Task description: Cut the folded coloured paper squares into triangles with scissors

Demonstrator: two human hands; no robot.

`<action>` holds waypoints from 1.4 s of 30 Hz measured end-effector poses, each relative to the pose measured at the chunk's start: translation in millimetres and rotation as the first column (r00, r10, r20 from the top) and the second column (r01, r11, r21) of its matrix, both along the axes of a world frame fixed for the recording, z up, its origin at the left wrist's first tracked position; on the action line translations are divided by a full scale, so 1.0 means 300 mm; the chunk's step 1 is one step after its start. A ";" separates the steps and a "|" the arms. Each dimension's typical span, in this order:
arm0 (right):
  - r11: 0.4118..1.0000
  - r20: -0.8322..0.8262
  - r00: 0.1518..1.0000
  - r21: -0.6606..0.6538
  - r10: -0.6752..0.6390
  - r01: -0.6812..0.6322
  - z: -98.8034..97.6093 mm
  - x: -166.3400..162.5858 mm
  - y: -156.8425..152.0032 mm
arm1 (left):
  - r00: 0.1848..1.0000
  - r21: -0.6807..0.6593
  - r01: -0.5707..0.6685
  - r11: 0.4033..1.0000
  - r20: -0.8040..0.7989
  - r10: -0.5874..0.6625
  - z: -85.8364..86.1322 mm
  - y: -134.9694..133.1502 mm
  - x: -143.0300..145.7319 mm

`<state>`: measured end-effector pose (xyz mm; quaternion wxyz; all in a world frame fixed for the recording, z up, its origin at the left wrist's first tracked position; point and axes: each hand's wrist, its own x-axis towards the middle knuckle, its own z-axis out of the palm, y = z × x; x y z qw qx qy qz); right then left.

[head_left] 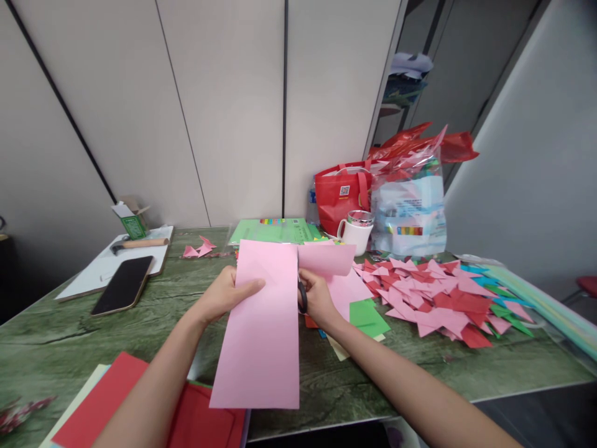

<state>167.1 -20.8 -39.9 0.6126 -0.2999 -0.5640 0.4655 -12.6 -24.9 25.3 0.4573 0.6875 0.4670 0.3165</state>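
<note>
My left hand (233, 289) grips a sheet of pink paper (265, 354) by its left side, thumb on top. The sheet hangs over the table's front part, in front of me. In my right hand (317, 298) is a pair of scissors (303, 296) with black handles, its blades at the sheet's right edge. A pink flap (326, 258) stands off to the right of the blades, partly cut away from the sheet. Behind my right wrist lie more pink paper (347, 292) and green paper (368, 318). Most of the scissor blades are hidden.
Cut pink and red paper pieces (433, 298) form a heap at the right. A white mug (357, 231), a red bag (340, 199) and a clear plastic bag (408, 211) stand behind. Leftward are a phone (124, 285), a hammer (140, 243) and red sheets (102, 398).
</note>
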 end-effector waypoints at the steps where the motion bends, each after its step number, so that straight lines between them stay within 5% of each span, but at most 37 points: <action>1: 1.000 -0.003 1.000 -0.003 -0.002 0.002 0.001 0.000 -0.001 | 1.000 -0.002 0.000 1.000 0.000 0.000 0.000 0.000 0.000; 34: 0.999 -0.050 0.999 -0.052 -0.001 -0.001 0.009 -0.004 -0.005 | 1.000 0.000 0.027 1.000 0.004 -0.027 0.000 -0.003 0.013; 42: 0.991 -0.068 0.994 -0.110 -0.088 0.080 0.015 -0.003 -0.003 | 0.999 0.026 0.050 0.998 0.019 -0.051 -0.021 0.009 0.008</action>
